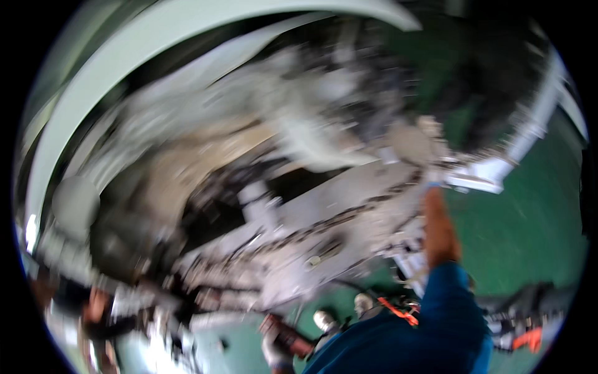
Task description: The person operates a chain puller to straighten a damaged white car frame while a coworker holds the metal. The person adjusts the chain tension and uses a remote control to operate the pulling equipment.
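The whole view is smeared by motion. My right arm, in a blue sleeve with a bare forearm, reaches up to a large grey metal assembly point(336, 212) of beams, brackets and cables. My right hand point(431, 187) is at its right edge, close to a white bracket point(479, 177); blur hides whether the fingers grip anything. At the bottom edge a pale shape that may be my left hand point(274, 354) sits against a red and black tool point(283, 333); I cannot tell whether it holds the tool.
Green floor point(529, 230) fills the right side. Curved pale panels point(124, 75) arc across the upper left. Orange and black gear point(529, 336) lies at the lower right, and two round metal pieces point(324, 319) near my chest. Another person's blurred shape point(93, 308) is at the lower left.
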`<action>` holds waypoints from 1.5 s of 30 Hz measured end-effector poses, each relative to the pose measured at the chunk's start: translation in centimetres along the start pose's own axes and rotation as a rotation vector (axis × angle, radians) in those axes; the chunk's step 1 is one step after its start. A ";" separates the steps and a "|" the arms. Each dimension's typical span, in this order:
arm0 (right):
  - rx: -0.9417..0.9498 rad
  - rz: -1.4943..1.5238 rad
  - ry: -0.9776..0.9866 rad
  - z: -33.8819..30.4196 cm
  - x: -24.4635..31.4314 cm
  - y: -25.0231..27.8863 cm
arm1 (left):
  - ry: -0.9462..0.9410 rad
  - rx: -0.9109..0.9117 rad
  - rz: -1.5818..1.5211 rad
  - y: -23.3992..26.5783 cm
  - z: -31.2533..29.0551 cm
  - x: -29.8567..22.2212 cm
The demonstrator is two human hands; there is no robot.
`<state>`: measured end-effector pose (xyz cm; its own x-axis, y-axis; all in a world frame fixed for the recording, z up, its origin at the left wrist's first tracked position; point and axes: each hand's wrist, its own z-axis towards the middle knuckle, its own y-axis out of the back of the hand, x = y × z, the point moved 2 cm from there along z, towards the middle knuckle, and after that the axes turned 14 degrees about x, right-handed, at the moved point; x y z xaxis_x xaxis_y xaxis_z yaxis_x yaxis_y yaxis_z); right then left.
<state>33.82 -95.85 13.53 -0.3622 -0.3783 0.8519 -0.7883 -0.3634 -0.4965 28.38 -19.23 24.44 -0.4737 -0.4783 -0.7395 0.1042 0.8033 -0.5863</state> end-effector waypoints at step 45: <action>-0.361 0.037 0.043 -10.1 6.2 -3.0 | 0.304 0.218 -0.007 -10.1 7.0 -1.4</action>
<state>28.95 -88.51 21.98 -0.4083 -0.3471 0.8443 -0.8962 -0.0235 -0.4431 34.10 -29.13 29.05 -0.7096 -0.3301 -0.6225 0.2685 0.6901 -0.6721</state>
